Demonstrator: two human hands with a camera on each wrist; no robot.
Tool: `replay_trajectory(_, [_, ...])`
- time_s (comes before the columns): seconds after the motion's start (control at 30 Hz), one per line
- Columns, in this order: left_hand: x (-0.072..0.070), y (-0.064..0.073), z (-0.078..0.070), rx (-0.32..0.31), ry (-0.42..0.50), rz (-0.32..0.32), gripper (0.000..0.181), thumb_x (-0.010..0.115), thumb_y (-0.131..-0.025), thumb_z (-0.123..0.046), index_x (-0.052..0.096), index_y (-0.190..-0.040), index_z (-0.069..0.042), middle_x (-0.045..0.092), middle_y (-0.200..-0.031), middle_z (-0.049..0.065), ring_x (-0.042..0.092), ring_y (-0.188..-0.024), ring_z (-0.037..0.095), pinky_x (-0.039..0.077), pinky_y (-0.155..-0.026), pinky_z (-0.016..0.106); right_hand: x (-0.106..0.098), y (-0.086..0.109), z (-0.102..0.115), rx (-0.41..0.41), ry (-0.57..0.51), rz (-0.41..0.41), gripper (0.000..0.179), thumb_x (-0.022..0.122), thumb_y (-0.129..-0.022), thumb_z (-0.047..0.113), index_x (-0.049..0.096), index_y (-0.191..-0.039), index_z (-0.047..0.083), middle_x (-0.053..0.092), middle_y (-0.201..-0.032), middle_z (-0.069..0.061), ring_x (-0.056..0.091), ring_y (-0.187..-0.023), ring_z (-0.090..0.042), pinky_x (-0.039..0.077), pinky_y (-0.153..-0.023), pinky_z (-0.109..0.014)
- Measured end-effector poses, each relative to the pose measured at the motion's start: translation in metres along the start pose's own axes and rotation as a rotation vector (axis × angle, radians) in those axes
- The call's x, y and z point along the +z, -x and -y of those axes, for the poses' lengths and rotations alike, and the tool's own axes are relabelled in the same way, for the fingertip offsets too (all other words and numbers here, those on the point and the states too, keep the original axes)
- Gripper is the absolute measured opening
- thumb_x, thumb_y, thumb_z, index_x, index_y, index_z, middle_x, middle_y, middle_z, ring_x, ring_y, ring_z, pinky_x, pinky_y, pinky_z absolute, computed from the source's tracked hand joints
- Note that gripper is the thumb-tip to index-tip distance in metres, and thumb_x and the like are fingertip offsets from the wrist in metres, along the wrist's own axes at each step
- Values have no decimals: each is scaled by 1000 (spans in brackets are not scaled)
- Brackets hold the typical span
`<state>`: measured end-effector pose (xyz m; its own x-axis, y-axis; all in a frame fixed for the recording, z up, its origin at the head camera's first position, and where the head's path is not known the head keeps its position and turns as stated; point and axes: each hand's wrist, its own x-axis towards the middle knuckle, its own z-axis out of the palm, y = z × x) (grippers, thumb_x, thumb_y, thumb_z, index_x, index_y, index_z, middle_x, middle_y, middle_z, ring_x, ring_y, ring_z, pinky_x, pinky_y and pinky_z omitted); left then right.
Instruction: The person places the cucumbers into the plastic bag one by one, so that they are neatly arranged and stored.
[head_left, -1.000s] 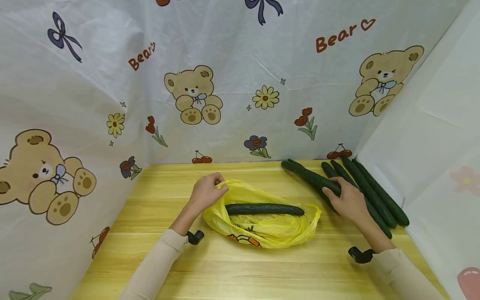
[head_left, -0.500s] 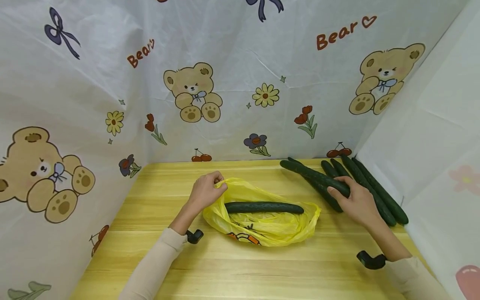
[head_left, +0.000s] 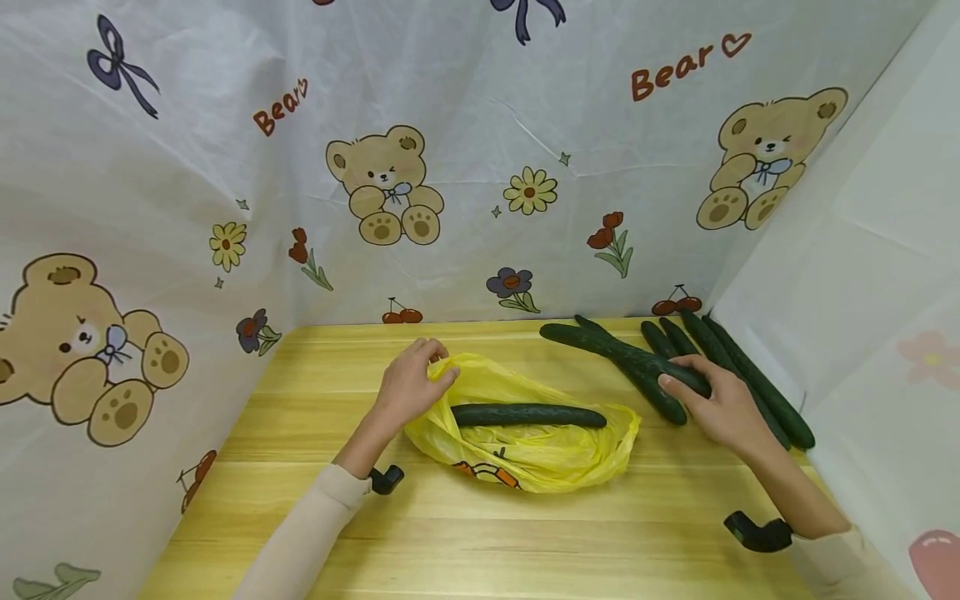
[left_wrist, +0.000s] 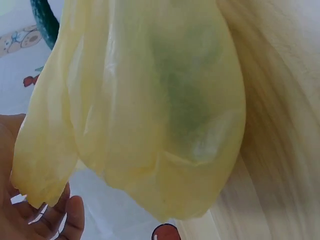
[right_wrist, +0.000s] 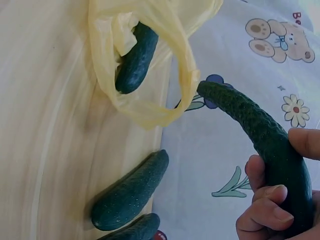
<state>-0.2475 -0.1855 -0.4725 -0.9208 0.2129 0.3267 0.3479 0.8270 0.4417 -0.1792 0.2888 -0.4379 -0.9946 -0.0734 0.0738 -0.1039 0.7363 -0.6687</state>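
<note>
At the bag (head_left: 551,446), left hand (head_left: 405,383) pinches its rim (head_left: 480,364); right hand (head_left: 723,410) grips a cucumber (head_left: 651,362); likely mid-loading, needing leftward carry.

With the one yellow bag (head_left: 570,471) as the centre of my clock, I count seven cucumbers (head_left: 528,415) in total: one inside it, one held cucumber (head_left: 600,340) and one lower cucumber (head_left: 654,398) at two o'clock, and four farther cucumbers (head_left: 767,392) between two and three. My hands are two, the left hand (head_left: 411,382) near ten o'clock and the right hand (head_left: 718,402) near three, and the black wrist devices (head_left: 759,533) are also two. On the cloth (head_left: 450,83) I count three printed bears (head_left: 384,187), near nine, at eleven and between one and two o'clock.
</note>
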Motion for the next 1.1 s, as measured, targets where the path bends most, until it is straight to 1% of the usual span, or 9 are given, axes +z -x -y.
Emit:
replay_trajectory(0.17, [-2,8,-1,96,-68,-62,43,82,-95,-40,63,-129,-21,60,-128,4,59,-111,26,53,-78,40,-2,5,6,-12,-9,26,66,56,-110,52,51,-156,5,48,-158,-36,46,-141,-61,42,-101,-77])
replay_trajectory(0.27, [-4,12,-2,168,-109,-46,37,83,-95,-36,65,-126,-24,58,-132,5,56,-111,27,51,-83,42,-3,8,9,-33,-13,31,61,57,-110,49,53,-154,6,50,-158,-35,47,-140,-59,43,-101,-76])
replay_trajectory(0.33, [-6,13,-2,186,-127,-6,28,82,-96,-34,68,-119,-26,58,-131,4,53,-109,27,48,-86,43,-3,10,11,-55,-12,29,57,58,-110,46,56,-152,8,57,-153,-31,57,-131,-50,49,-97,-67])
replay_trajectory(0.53, [-13,18,0,146,-156,82,15,79,-98,-38,72,-106,-27,61,-116,0,47,-104,23,41,-86,41,0,15,19,-135,-11,52,42,62,-109,40,64,-144,16,69,-140,-16,61,-113,-23,52,-86,-38])
replay_trajectory(0.67, [-16,21,-1,127,-186,100,19,79,-98,-43,72,-106,-26,56,-101,-2,43,-95,21,37,-80,37,4,17,23,-193,-41,89,37,62,-110,36,65,-142,19,70,-141,-12,60,-129,-32,55,-96,-53])
replay_trajectory(0.77, [-18,23,-3,115,-205,123,24,80,-96,-45,72,-106,-24,56,-94,-4,43,-88,19,38,-78,36,8,18,27,-231,-61,123,34,62,-110,33,66,-141,20,71,-139,-9,60,-133,-31,52,-101,-59])
replay_trajectory(0.9, [-19,24,-4,92,-208,155,26,83,-94,-45,72,-101,-22,66,-85,-8,52,-78,13,44,-74,34,12,18,32,-266,-54,166,32,63,-109,30,67,-140,20,71,-138,-6,62,-131,-27,54,-100,-49])
replay_trajectory(1.03, [-17,23,-1,62,-171,208,22,83,-94,-41,71,-97,-23,67,-72,-10,55,-63,8,44,-61,30,15,17,36,-292,-59,193,35,64,-109,29,65,-142,18,68,-145,-10,61,-136,-37,54,-102,-52])
replay_trajectory(1.1, [-16,22,0,47,-140,233,17,82,-96,-35,72,-99,-22,64,-70,-11,52,-57,8,41,-56,28,16,16,37,-297,-56,191,34,64,-109,29,65,-142,20,68,-145,-8,61,-136,-35,54,-103,-52])
